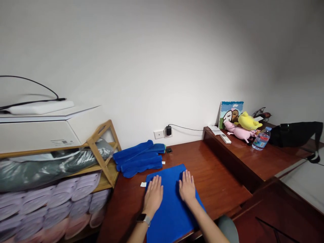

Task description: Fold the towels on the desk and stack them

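Note:
A blue cloth [169,206] lies spread over the wooden desk and reaches its front edge, with a small white tag [143,184] sticking out on the left. My left hand [154,194] rests flat on the cloth's left side, a watch on its wrist. On the right side of the cloth, my right hand [187,188] also lies flat with its fingers stretched out. Neither hand holds anything. Behind the cloth, several rolled or folded blue cloths [141,160] are piled near the wall.
A wooden rack [106,162] on the left bears several lilac slippers [62,192] and a white box [37,133]. On the raised desk section [243,158] at right are a water bottle [262,139], plush toys [239,131], a remote [225,138] and a black bag [291,133]. A plugged-in charger [168,130] trails a cable.

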### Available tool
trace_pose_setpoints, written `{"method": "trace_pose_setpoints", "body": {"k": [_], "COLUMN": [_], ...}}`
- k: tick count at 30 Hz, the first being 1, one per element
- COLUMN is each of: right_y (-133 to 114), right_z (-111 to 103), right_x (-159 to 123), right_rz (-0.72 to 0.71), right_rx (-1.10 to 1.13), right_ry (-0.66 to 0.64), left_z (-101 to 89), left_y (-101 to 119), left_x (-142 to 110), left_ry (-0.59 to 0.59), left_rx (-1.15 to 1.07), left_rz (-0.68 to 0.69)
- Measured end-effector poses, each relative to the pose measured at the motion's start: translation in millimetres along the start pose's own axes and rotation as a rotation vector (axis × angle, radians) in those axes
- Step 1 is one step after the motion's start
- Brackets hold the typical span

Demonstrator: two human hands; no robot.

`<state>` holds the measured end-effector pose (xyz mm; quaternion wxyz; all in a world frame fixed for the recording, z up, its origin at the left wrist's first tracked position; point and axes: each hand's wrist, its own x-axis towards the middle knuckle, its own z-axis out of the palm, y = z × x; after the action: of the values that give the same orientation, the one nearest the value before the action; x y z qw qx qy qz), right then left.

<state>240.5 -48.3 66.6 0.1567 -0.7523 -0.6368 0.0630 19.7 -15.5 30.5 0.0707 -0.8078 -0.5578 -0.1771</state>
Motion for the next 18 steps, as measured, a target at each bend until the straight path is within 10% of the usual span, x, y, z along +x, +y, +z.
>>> {"method": "trace_pose_setpoints", "body": {"k": [5,13,18], "right_y": [-19.9,53.0,50.0], "right_z": [39.6,-9.0,-13.8], "right_x": [-47.3,-43.5,-59.7], "right_rz": [-0.078,0.037,-0.002], "right_rx": [0.053,-0.047,-0.025], "right_ry": [-0.01,-0.129,-0.071], "left_z": [12.3,4.0,-4.8], "left_y": [52.9,-29.8,-2.9], "left_x": [-29.5,-59.0,-74.4], "left_ry": [-0.075,-0.073,0.071], "left_rx": [-0.032,-0.008,0.031], "left_rz": [0.057,-0.137,-0.101]}}
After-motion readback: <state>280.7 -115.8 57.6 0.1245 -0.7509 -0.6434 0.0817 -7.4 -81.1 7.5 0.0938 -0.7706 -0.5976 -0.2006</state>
